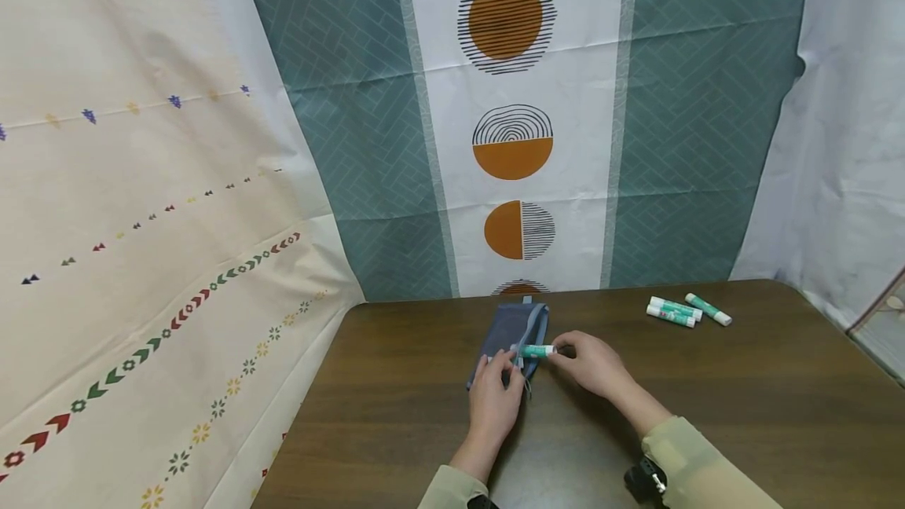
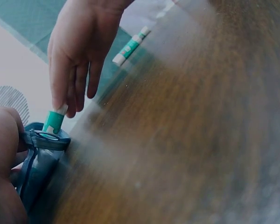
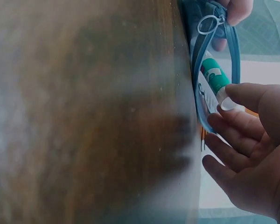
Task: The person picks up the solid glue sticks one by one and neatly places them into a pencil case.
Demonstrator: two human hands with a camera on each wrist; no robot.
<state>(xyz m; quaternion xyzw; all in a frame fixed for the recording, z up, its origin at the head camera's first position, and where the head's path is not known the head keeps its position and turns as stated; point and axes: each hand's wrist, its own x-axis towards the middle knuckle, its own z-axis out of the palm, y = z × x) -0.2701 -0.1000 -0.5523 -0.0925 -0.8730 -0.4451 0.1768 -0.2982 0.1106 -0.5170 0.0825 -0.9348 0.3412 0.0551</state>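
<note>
A blue-grey zippered pouch lies on the table, its zipper open. My left hand grips the pouch by the edge of its opening, close to the ring-shaped zipper pull. With thumb and forefinger, my right hand pinches the white end of a green and white glue stick. In the right wrist view that glue stick lies between the two zipper edges, its far end inside the pouch. The other fingers of my right hand spread out below it.
Several more glue sticks lie together at the back right of the brown wooden table. One glue stick is angled apart from the others. Patterned cloth hangs behind the table's far edge.
</note>
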